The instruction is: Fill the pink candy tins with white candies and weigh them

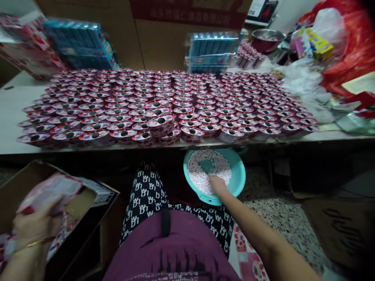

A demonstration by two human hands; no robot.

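gripping a pink packet (60, 187) with the left hand (35, 226) at the open cardboard box (101, 195), below the tabletop's (11, 134) front edge; rightward, reaching with the right hand (217, 184) into pale pellets (195, 171) in the turquoise basin (239, 173), cannot tell whether closed!

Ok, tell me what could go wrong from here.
The teal bowl might tip if the right hand, down among the pale pellets, presses too hard toward one side, spilling them.

The round container stacked above its neighbours near the front edge of the table could be knocked off by a careless bump.
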